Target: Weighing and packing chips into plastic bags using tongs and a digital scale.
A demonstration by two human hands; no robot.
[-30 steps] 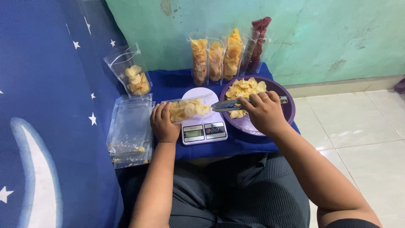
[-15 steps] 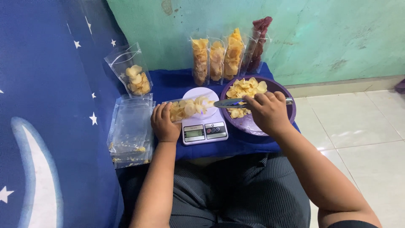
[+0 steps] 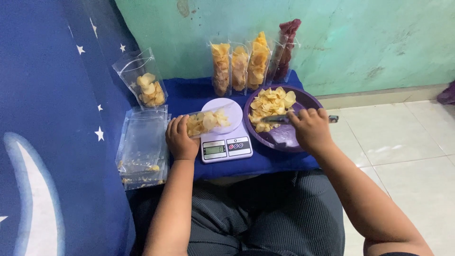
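1. A clear pouch of chips [image 3: 204, 121] is gripped at its lower end by the left hand [image 3: 180, 140], whose fingers are curled shut around it; the pouch lies tilted across the round white platform of the kitchen scale [image 3: 224, 137], with its open end toward 2 o'clock.
2. The scale is set on a blue-covered bench [image 3: 189, 97], its display facing 6 o'clock, just beside the left hand at its 3 o'clock.
3. Metal tongs [image 3: 279, 118] are clasped in the closed right hand [image 3: 310, 130]; their tips are pointed toward 9 o'clock and rest among the chips.
4. A purple bowl [image 3: 303, 102] holding a heap of yellow chips [image 3: 270, 104] is placed at 3 o'clock of the scale, touching it.
5. Four filled pouches [image 3: 239, 66] are stood upright against the green wall at 12 o'clock of the bowl; the rightmost is filled with something dark red.
6. A partly filled pouch [image 3: 147, 87] is leaned at 11 o'clock of the left hand.
7. A stack of empty clear pouches [image 3: 142, 144] is laid at 9 o'clock of the left hand, with crumbs at its lower edge.
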